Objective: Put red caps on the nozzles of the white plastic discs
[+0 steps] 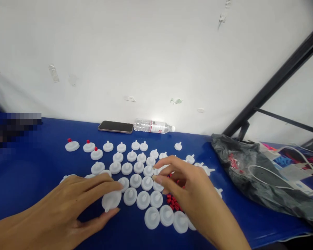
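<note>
Several white round plastic discs (135,170) with short nozzles lie spread over the blue table (28,173). My left hand (75,205) grips one white disc (111,200) between thumb and fingers, tilted off the table. My right hand (187,191) hovers over a small pile of red caps (173,202), fingers curled and pinched together; what they hold is hidden. Three discs with red caps fitted, one of them (72,145), lie at the far left of the group.
A dark phone (115,126) and a lying clear water bottle (152,126) rest against the white wall. A black plastic bag (253,177) with a white cable (289,166) sits at the right, under a black metal frame (271,86).
</note>
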### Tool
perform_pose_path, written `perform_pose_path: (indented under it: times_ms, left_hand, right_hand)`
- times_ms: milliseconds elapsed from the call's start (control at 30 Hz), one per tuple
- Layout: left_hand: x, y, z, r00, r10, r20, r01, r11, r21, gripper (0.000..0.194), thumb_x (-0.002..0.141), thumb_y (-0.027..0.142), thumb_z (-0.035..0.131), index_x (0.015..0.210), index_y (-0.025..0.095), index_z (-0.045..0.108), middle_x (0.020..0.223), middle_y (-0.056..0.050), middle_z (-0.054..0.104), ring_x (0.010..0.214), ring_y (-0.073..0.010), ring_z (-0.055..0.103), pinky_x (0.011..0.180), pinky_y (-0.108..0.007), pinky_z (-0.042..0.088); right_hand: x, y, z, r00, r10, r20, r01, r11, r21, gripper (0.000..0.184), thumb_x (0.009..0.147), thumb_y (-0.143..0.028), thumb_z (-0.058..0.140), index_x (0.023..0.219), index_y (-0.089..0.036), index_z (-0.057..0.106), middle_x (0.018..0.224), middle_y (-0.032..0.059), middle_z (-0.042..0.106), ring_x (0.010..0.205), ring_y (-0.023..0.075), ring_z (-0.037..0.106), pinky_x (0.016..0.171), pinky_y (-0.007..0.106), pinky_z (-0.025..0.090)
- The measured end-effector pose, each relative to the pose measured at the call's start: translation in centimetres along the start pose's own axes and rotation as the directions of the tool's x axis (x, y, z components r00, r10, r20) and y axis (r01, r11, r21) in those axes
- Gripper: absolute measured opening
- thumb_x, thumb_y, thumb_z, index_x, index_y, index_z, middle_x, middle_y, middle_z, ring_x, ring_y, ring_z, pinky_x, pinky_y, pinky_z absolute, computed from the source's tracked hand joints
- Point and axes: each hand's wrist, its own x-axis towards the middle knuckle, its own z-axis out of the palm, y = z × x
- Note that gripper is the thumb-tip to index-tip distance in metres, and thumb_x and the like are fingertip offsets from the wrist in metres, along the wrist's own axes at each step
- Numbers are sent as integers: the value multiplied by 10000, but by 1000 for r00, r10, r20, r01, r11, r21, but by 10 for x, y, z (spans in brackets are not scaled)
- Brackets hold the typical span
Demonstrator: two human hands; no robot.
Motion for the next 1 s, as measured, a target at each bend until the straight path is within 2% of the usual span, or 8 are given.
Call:
perform_pose_path:
  times_ms: [67, 200, 333, 467, 700, 767, 867, 1000]
  left_hand:
    - [4, -4, -3, 1000, -1, -15, 1, 1000, 10, 262, 1231, 456, 572, 1436, 346, 694, 1222, 25, 873, 862, -117, 857, 777, -221, 608]
    - [7, -10, -3, 999, 19, -32, -18, 1000, 24, 297, 1207, 330, 598, 1495, 341, 666, 1173, 24, 846, 839, -118, 848, 731, -214, 589]
    - [9, -6, -3, 995, 83, -57, -81, 996, 43, 263, 1262, 358, 532, 1485, 298, 658, 1134, 13, 843, 701, -104, 793, 642, -243, 558]
    - [11, -3, -2, 991, 119, -63, -112, 988, 109, 278, 1305, 374, 431, 1445, 257, 640, 1136, -11, 843, 725, -121, 808, 632, -273, 554]
    - [4, -9, -4, 991, 126, -50, -122, 990, 76, 257, 1258, 382, 559, 1471, 271, 651, 1133, -6, 863, 739, -140, 799, 647, -269, 557]
    - [5, -9, -6, 991, 127, -31, -124, 989, 84, 262, 1271, 438, 542, 1450, 279, 649, 1102, 2, 870, 735, -143, 806, 635, -270, 557]
    - [8, -6, -8, 992, 125, -24, -122, 988, 91, 345, 1291, 561, 468, 1409, 296, 654, 1058, 15, 881, 747, -140, 825, 645, -269, 569]
    - [-7, -6, -6, 995, 64, -71, -61, 997, 39, 385, 1257, 617, 542, 1501, 348, 673, 1018, 25, 895, 790, -174, 830, 692, -304, 581]
  right_hand:
    - [-1, -11, 13, 998, -5, 68, -1, 996, 87, 136, 1050, -343, 836, 1180, -375, 860, 971, -31, 884, 789, 222, 770, 673, 318, 527]
    - [0, -26, 34, 983, -40, 181, 12, 988, 153, 115, 1017, -322, 882, 1129, -350, 871, 949, -35, 894, 738, 204, 751, 671, 312, 530]
    - [2, -27, 43, 979, -54, 198, 14, 979, 202, 181, 1012, -454, 917, 1149, -342, 880, 951, -27, 892, 716, 192, 735, 642, 303, 495]
    - [2, -27, 45, 979, -48, 200, 5, 977, 213, 227, 1020, -530, 917, 1138, -339, 885, 931, -27, 884, 725, 187, 716, 646, 299, 479]
    - [1, -34, 50, 982, -22, 186, -24, 970, 241, 161, 985, -463, 957, 1041, -325, 898, 918, -21, 864, 789, 199, 741, 694, 296, 510]
    - [-2, -35, 54, 989, -15, 149, -24, 967, 254, 222, 939, -461, 996, 1103, -343, 905, 955, -10, 873, 884, 234, 780, 728, 304, 536]
    - [-6, -38, 60, 994, 27, 103, -57, 950, 306, 489, 914, -458, 1010, 1379, -412, 866, 1098, 7, 894, 1012, 272, 824, 822, 336, 602]
    - [-7, -41, 67, 971, 31, 237, -146, 863, 484, 578, 950, -385, 951, 1507, -434, 802, 1172, 13, 881, 1114, 268, 856, 952, 354, 662]
